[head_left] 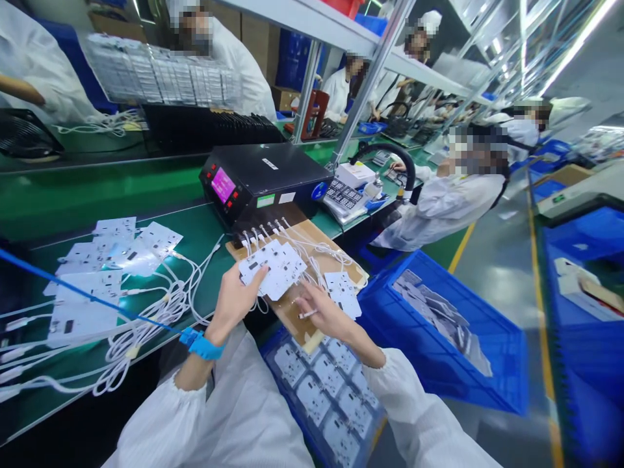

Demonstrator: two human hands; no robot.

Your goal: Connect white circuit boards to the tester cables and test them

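Observation:
My left hand (233,298), with a blue strap on its wrist, is closed on the edge of a white circuit board (277,268), thumb on top. The board is held tilted above a brown cardboard sheet (305,325). By the board's lower right corner, my right hand (319,309) has its fingers curled round a thin white cable (307,315), whose end sticks out below them. Another white board (342,294) lies on the cardboard to the right. Several white cables run from the front of a black box (287,169) with a pink display.
Boards (88,299) and tangled white cables (146,325) cover the green bench (205,227) on the left. Below me is a tray of boards (316,396). A blue crate (487,390) stands on the right, near a seated co-worker (439,208). A metal shelf post (370,84) rises behind.

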